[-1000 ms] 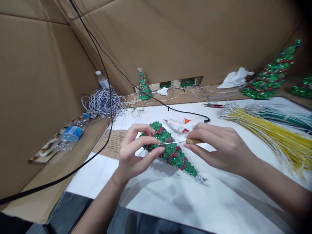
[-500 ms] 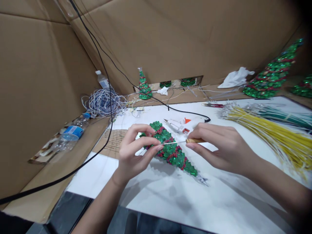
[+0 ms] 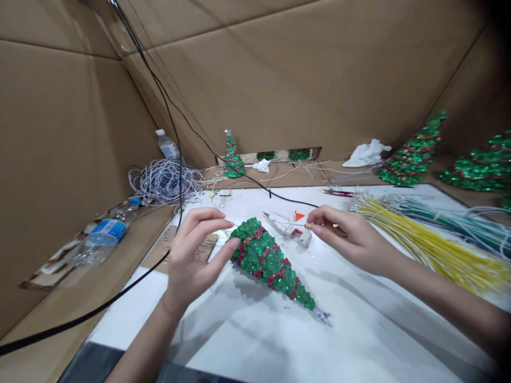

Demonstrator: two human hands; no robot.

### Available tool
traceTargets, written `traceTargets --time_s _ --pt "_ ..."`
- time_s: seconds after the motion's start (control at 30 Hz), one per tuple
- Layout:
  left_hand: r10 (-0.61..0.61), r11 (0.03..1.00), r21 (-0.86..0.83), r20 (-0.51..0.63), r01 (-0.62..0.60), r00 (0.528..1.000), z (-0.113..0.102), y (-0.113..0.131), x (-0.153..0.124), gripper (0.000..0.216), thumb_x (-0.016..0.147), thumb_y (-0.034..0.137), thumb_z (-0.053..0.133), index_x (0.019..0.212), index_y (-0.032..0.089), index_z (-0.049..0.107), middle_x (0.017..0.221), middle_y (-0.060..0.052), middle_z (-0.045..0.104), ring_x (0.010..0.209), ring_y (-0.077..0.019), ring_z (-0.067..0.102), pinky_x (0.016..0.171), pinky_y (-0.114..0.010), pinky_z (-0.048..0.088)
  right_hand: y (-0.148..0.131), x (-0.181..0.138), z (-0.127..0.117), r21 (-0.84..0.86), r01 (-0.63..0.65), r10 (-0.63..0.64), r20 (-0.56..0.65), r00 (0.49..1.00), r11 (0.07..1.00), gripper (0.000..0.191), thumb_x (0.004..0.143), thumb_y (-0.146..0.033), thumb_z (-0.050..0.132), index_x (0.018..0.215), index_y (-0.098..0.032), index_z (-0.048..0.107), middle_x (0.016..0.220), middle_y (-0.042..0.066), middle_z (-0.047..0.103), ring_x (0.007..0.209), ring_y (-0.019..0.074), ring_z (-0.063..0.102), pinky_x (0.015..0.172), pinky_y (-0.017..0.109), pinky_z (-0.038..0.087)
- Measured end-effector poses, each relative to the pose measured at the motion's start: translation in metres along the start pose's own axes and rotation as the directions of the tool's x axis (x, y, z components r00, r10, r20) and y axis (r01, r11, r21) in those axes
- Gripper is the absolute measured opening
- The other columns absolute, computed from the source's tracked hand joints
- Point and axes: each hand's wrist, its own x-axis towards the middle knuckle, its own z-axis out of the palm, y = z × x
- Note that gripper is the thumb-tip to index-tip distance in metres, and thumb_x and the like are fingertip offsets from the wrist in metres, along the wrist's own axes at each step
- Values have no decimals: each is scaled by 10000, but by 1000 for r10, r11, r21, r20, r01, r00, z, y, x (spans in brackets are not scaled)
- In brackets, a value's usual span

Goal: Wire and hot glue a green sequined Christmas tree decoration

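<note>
A small green tinsel Christmas tree (image 3: pixel 265 255) with red garland lies tilted over the white tabletop, its silvery tip toward the lower right. At its wide base is my left hand (image 3: pixel 197 252), thumb and fingers apart, the thumb tip at the base's edge; whether it presses on the tree is hard to tell. My right hand (image 3: pixel 345 231) pinches a thin metal tool with a wooden handle, which looks like an awl (image 3: pixel 293 223). The shaft points left, above the tree. Behind it lies a white glue gun (image 3: pixel 289 230) with an orange part.
Yellow wires (image 3: pixel 423 239) and green wires (image 3: pixel 459 221) lie bundled on the right. Finished trees (image 3: pixel 413 151) stand along the back. At the left are tangled white wire (image 3: pixel 165 181), a plastic bottle (image 3: pixel 104 233) and a black cable (image 3: pixel 131 287) crossing the view.
My left hand has let go of the awl's tip and moved left to the tree's base, its fingers spreading. My right hand still holds the awl. The view has tilted up slightly.
</note>
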Motion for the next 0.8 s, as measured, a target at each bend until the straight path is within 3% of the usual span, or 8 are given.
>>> traceTargets --time_s 0.2,0.33,0.57,0.7,0.8 --pt "-141 989 53 7 141 990 -14 -38 -1 166 812 203 634 978 221 635 992 -51 605 909 -197 579 830 -356 473 41 35 -25 55 -175 172 65 983 983 296 826 -462 590 922 -183 613 910 54 653 818 190 593 688 302 465" --pt "-221 971 104 56 214 974 -13 -54 -14 165 846 201 588 1008 216 612 975 -52 602 840 -174 568 759 -317 470 67 62 -24 114 -238 224 118 967 965 410 821 -542 565 934 -158 650 816 58 672 677 165 583 568 272 433" --pt "-245 969 68 96 239 965 -14 -52 -23 241 822 138 597 1049 213 618 1005 -75 610 964 -227 578 792 -340 481 85 94 1 175 -242 207 194 959 954 419 824 -550 541 814 -147 656 652 0 575 583 123 498 505 237 359" --pt "-264 961 118 140 248 954 -14 -48 -28 279 804 117 597 1060 219 637 1023 -67 620 998 -229 591 805 -323 492 89 91 17 205 -267 238 154 959 942 328 851 -478 533 793 -161 594 648 -11 560 577 118 499 509 235 365" --pt "-238 960 182 122 214 964 -16 -48 -33 301 795 163 601 1073 269 648 1037 -44 637 967 -230 616 726 -328 528 94 85 22 204 -277 257 117 959 939 260 854 -427 549 811 -172 574 690 0 590 619 127 526 548 241 390"
